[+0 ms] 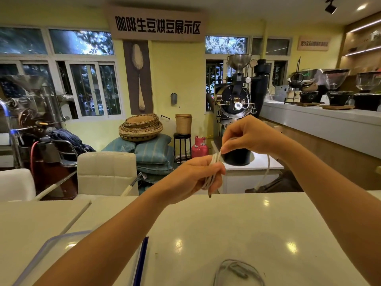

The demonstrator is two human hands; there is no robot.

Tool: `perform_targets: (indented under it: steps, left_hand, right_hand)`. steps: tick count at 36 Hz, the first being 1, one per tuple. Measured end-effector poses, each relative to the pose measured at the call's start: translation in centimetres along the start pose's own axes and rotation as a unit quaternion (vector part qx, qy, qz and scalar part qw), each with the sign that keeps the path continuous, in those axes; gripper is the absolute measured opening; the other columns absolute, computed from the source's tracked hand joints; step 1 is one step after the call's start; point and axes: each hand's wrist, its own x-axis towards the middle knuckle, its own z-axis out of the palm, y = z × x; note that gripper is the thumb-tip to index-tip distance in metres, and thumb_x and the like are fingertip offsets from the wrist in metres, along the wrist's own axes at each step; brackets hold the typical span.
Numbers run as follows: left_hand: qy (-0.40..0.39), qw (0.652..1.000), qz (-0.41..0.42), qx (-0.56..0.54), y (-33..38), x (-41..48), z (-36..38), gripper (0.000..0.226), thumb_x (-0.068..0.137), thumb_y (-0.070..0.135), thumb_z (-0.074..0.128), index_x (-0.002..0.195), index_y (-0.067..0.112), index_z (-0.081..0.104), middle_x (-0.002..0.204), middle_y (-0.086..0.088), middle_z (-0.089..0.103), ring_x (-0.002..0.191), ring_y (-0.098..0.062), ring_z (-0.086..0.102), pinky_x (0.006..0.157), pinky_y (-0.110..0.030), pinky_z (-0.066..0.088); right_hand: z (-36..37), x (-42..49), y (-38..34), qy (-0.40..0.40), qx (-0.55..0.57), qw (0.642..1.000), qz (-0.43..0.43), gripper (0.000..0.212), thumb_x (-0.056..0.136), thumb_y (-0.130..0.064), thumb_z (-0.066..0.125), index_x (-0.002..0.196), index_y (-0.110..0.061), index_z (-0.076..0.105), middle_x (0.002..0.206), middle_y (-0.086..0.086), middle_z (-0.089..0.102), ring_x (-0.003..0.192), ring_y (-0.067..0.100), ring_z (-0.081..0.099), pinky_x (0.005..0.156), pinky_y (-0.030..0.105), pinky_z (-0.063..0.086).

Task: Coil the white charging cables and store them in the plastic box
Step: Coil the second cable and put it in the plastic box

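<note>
Your left forearm hides much of the plastic box (61,244), which the bottom edge also cuts off. Right of the box, a second cable (239,271) lies coiled on the worktop (206,223), partly cropped. Beyond the box, your left hand (191,178) grips a bundle of white cable (214,162) loops. Your right hand (249,135) pinches the bundle's top, and a blurred tail hangs from it. Far behind the box, the wall sign (157,25) reads "咖啡生豆烘豆展示区". The smaller sign (313,43) is unreadable.
</note>
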Motion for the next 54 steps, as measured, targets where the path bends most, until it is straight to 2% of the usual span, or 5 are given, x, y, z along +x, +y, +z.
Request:
perform_targets:
  steps: [12,15,32,45,54]
  left_hand:
    - [-0.028,0.968,0.079,-0.237,1.4,0.3,1.0,0.028,0.088,0.019,0.031,0.072,0.012,0.052,0.047,0.002,0.052,0.044,-0.01,0.048,0.052,-0.02,0.048]
    - [0.015,0.97,0.102,-0.221,1.8,0.9,1.0,0.023,0.085,0.023,0.034,0.072,0.012,0.05,0.047,0.0,0.055,0.047,-0.011,0.052,0.054,-0.02,0.048]
    - [0.19,0.96,0.028,0.204,-0.1,1.1,-1.7,0.029,0.097,0.013,0.032,0.075,0.009,0.05,0.067,0.003,0.059,0.055,0.007,0.057,0.061,-0.011,0.047]
    - [0.004,0.995,-0.056,0.088,-0.3,-0.5,-2.6,0.025,0.096,0.019,0.033,0.079,0.014,0.05,0.055,0.005,0.062,0.051,-0.006,0.054,0.056,-0.014,0.043]
    - [-0.177,0.973,-0.013,-0.151,0.2,-0.5,-2.1,0.018,0.09,0.023,0.045,0.086,0.011,0.057,0.056,0.007,0.053,0.05,-0.007,0.047,0.059,-0.021,0.045]
  right_hand:
    - [3.6,0.1,3.4,0.078,0.353,0.932,0.01,0.03,0.053,-0.052,0.075,0.065,-0.024,0.073,0.048,-0.008,0.053,0.046,0.006,0.042,0.046,0.016,0.036]
    - [6.8,0.2,3.8,0.09,0.389,0.914,0.075,0.025,0.078,-0.018,0.059,0.055,-0.021,0.067,0.044,-0.006,0.054,0.052,0.016,0.042,0.045,0.019,0.038]
    - [8.4,-2.4,-1.0,-0.165,-0.098,0.98,0.051,0.03,0.094,-0.021,0.043,0.11,-0.004,0.061,0.062,-0.009,0.044,0.055,0.002,0.04,0.049,0.005,0.037]
    - [1.2,-1.6,-2.9,-0.14,-0.185,0.973,0.008,0.018,0.086,-0.024,0.055,0.07,-0.031,0.061,0.062,-0.013,0.052,0.055,-0.009,0.05,0.057,0.008,0.041]
    - [0.3,-1.5,-1.0,-0.175,0.104,0.979,-0.009,0.026,0.081,-0.023,0.059,0.063,-0.037,0.07,0.091,0.006,0.066,0.082,0.008,0.063,0.075,0.018,0.051]
